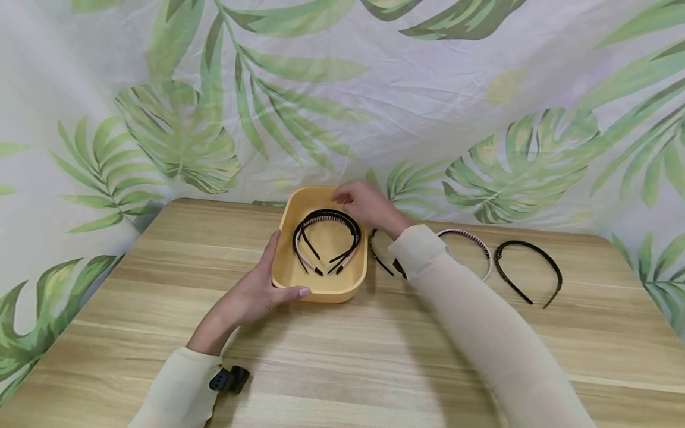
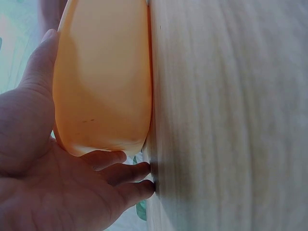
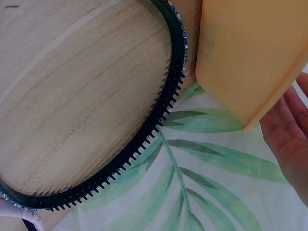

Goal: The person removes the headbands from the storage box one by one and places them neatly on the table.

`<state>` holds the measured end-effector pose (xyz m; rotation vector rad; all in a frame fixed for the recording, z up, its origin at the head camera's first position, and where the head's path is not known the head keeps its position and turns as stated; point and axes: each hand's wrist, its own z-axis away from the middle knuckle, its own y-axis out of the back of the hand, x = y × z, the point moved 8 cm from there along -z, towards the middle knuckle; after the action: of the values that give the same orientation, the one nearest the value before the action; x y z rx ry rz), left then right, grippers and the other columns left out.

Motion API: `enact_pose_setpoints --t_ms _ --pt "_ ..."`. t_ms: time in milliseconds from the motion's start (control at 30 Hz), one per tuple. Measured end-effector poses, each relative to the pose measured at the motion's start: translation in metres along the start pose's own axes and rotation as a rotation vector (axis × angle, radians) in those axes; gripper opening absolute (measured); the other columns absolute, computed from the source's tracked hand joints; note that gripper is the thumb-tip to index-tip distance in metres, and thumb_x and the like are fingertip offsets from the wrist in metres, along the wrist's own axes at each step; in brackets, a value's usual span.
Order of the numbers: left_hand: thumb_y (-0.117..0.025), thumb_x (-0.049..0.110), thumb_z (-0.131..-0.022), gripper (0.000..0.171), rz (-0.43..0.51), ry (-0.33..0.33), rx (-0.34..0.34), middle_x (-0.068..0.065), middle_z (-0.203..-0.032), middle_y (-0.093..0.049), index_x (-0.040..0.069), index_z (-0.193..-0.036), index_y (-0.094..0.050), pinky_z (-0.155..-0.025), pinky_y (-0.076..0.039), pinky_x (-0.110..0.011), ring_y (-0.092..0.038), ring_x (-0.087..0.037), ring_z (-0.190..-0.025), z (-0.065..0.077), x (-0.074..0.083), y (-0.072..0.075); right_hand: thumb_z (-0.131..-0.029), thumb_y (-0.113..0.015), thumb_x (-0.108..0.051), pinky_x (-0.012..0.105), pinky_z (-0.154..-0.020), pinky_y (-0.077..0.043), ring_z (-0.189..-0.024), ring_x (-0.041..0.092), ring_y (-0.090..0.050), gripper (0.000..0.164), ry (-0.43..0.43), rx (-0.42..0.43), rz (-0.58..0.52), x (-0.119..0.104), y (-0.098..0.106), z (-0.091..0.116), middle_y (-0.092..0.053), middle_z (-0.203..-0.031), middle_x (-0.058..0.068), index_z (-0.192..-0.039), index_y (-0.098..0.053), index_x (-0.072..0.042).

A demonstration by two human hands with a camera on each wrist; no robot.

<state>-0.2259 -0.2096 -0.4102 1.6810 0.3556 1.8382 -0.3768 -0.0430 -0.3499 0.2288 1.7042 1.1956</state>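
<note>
A yellow bin (image 1: 321, 295) stands on the table with several headbands (image 1: 327, 219) inside, black ones and a pinkish one. My left hand (image 1: 255, 289) holds the bin at its near left corner, thumb over the rim and the other fingers along the outer wall. In the left wrist view, that hand (image 2: 53, 178) is against the bin wall (image 2: 103, 82). At the bin's far right corner is my right hand (image 1: 365, 204), its fingers loosely bent over the rim; in the right wrist view, nothing shows in its fingers (image 3: 288, 115).
Right of the bin lie a black toothed headband with sparkly trim (image 3: 166, 91), partly behind my right arm, a white-and-black one (image 1: 478, 238) and a black one (image 1: 556, 270). Leaf-printed cloth (image 1: 417, 89) hangs behind the wooden table (image 1: 134, 285).
</note>
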Motion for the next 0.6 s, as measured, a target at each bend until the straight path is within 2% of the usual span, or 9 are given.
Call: enact_pose_setpoints --t_ms 233,600 --pt "-0.083 0.044 -0.09 0.132 -0.011 0.003 -0.002 -0.028 -0.173 -0.01 0.019 -0.166 0.022 -0.124 -0.029 -0.06 -0.037 -0.046 -0.151 0.0 0.0 0.0 -0.101 -0.05 0.009 0.042 -0.108 -0.052 -0.124 0.032 -0.065 0.038 0.011 -0.034 -0.017 0.0 -0.006 -0.01 -0.07 -0.131 0.021 -0.133 -0.068 0.004" --pt "-0.083 0.045 -0.09 0.132 -0.017 0.012 0.003 -0.029 -0.173 -0.01 0.021 -0.166 0.022 -0.123 -0.031 -0.06 -0.038 -0.045 -0.151 0.0 -0.003 0.001 -0.099 -0.045 0.01 0.04 -0.111 -0.05 -0.129 0.032 -0.063 0.043 -0.007 -0.076 0.061 0.006 -0.018 -0.027 -0.07 -0.134 0.018 -0.134 -0.068 0.002"
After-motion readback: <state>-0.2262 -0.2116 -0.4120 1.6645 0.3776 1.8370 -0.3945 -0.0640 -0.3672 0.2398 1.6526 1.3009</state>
